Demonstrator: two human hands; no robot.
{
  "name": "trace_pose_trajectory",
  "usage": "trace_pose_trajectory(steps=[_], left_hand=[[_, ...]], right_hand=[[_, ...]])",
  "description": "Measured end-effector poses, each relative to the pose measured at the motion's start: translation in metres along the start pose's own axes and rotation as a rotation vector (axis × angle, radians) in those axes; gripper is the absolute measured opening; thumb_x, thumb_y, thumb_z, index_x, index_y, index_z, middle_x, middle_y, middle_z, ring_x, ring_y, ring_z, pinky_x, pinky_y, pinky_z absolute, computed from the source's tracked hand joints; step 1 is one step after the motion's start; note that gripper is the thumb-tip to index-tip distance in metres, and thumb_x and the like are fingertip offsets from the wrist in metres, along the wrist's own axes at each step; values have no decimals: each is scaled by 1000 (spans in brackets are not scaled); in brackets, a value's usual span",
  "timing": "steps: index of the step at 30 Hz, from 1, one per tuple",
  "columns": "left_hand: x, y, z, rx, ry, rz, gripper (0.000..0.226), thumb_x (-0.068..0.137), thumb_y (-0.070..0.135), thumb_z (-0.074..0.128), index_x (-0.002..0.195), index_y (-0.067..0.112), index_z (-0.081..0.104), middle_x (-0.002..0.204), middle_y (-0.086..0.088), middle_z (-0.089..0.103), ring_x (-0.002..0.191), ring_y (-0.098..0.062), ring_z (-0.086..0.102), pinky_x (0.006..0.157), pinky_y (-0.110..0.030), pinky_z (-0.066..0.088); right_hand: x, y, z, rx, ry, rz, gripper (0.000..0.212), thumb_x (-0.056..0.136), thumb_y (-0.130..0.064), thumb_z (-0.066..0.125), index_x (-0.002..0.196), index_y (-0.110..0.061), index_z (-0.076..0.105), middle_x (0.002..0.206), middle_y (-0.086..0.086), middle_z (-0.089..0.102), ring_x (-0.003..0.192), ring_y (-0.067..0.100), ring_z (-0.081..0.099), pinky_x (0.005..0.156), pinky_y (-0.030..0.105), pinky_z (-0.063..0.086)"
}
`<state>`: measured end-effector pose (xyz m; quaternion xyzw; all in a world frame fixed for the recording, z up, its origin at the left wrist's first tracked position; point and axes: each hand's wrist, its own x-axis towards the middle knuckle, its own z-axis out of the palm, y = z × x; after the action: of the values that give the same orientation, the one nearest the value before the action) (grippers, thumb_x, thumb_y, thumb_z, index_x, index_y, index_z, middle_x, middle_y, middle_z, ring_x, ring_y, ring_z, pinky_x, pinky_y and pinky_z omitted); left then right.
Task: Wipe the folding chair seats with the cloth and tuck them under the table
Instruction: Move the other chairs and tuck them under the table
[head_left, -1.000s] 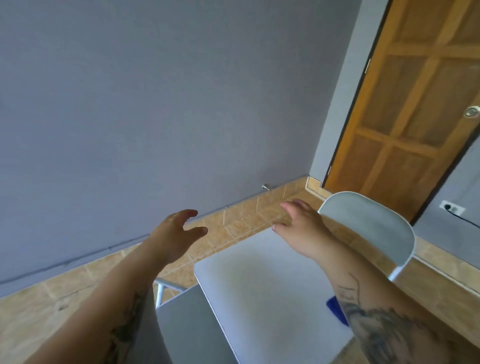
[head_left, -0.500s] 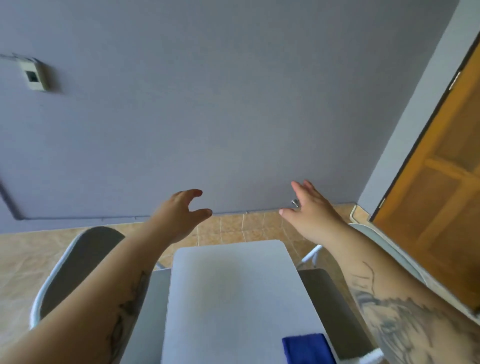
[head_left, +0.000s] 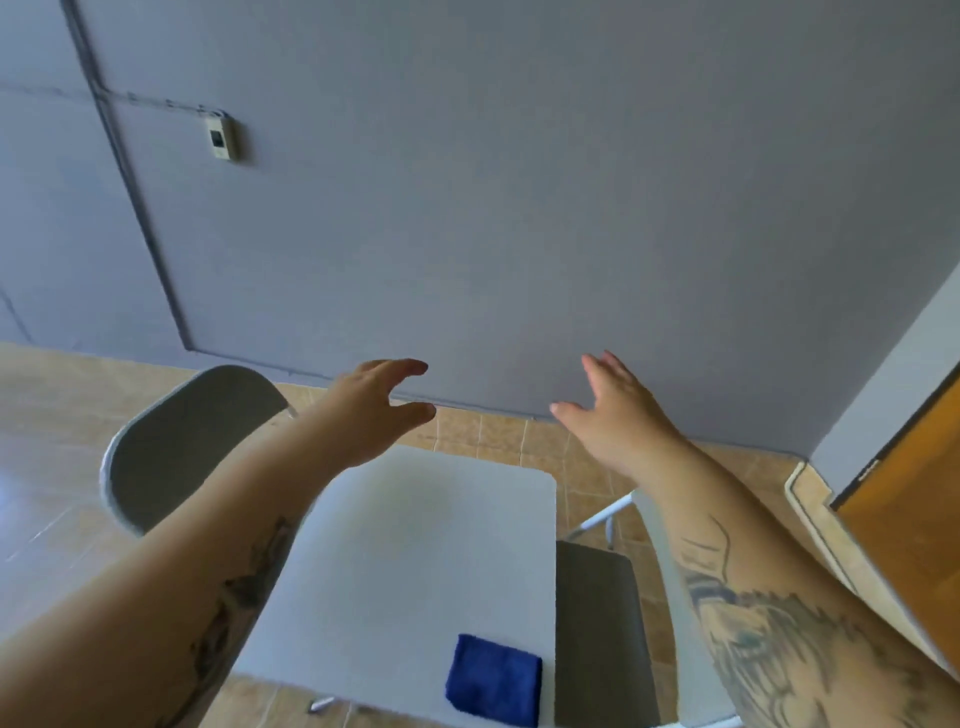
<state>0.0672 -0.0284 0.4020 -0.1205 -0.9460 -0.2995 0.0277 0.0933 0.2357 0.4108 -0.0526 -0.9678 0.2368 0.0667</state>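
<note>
Reaching empty, both hands (head_left: 374, 410) (head_left: 615, 415) spread open, cloth (head_left: 493, 678) overhanging the surface (head_left: 405, 545) edge; a nudge could drop it.

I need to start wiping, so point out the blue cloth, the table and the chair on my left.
blue cloth (head_left: 493, 678), head view, middle of the folded cloth.
table (head_left: 415, 545), head view, bare top.
left chair (head_left: 182, 441), head view, grey backrest.

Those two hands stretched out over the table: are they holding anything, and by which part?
Nothing is held. The left hand and right hand are both open and empty in the air. The blue cloth lies untouched on the table.
</note>
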Motion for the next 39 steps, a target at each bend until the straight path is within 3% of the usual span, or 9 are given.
trace_pose_trajectory(steps=[8,17,19,22,27,34,36,39], left_hand=[[-70,126,59,14,140,-212,58,89,44,61,142,30,43,149,-1,42,130,-24,46,107,-34,33],[-99,218,122,126,225,-239,55,89,44,60,140,31,44,143,0,47,121,-22,51,98,-29,34],[-101,236,147,202,197,-272,55,89,49,58,139,33,43,145,3,47,128,-23,47,111,-43,31],[-95,256,179,228,215,-346,57,88,53,55,141,37,40,151,7,40,140,-23,34,113,-62,18],[-77,293,216,99,410,-527,56,88,52,56,139,35,42,148,3,44,136,-26,39,112,-58,28],[-64,339,272,98,332,-713,56,87,54,56,138,39,40,148,4,43,135,-25,40,111,-58,29],[-55,339,280,124,322,-732,54,87,53,56,137,40,41,148,4,43,136,-24,39,112,-59,26],[-41,337,310,96,314,-790,49,89,50,55,136,40,42,147,4,45,133,-24,42,112,-58,26]], right_hand=[[-23,88,-67,-19,-118,-195,75,94,-46,50,153,-17,14,163,2,4,150,20,3,120,38,11],[-44,181,-99,133,-86,-337,72,95,-43,50,153,-20,14,163,0,1,150,20,3,118,40,14],[-37,198,-103,75,-124,-366,72,95,-43,49,153,-20,14,163,1,1,149,21,3,118,41,15],[-14,220,-109,-1,-198,-500,73,95,-43,48,153,-20,11,163,1,-1,149,21,0,117,41,16],[30,239,-129,-51,-286,-667,72,95,-43,47,153,-19,12,163,2,0,149,24,4,117,41,18],[57,297,-125,21,-463,-733,74,94,-46,49,153,-23,12,163,-2,2,149,24,10,115,42,23],[73,311,-118,81,-478,-711,72,94,-45,50,153,-23,16,162,0,9,147,25,15,114,41,24],[97,338,-94,112,-515,-641,61,94,-43,49,148,-21,31,154,6,34,137,29,37,106,41,36]])
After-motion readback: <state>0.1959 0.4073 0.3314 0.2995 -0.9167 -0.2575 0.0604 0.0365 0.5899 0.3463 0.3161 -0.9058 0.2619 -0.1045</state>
